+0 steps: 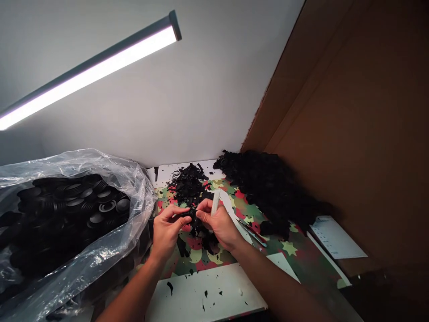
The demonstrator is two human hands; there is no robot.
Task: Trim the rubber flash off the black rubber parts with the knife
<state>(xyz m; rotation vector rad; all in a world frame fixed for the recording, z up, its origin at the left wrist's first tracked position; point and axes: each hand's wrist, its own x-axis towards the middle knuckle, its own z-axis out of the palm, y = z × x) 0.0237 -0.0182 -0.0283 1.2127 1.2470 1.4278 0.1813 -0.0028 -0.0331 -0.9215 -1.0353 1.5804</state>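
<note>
Both hands are pinching one small black part (pixel 190 218) dead centre of the frame, left hand (pixel 166 232) with thumb and fingers closed on it, right hand (pixel 219 223) gripping it too with a pale knife (pixel 215 202) tucked in the same fist. Risk I see: that blade sits right next to the left fingertips, so a slip could nick skin. Also the worktop (pixel 214 290) is littered with black scraps (pixel 187 183), so a dropped part could vanish in them, or by the pile (pixel 271 188) at right. Bag (pixel 67 214) at left looks overstuffed too.
</note>
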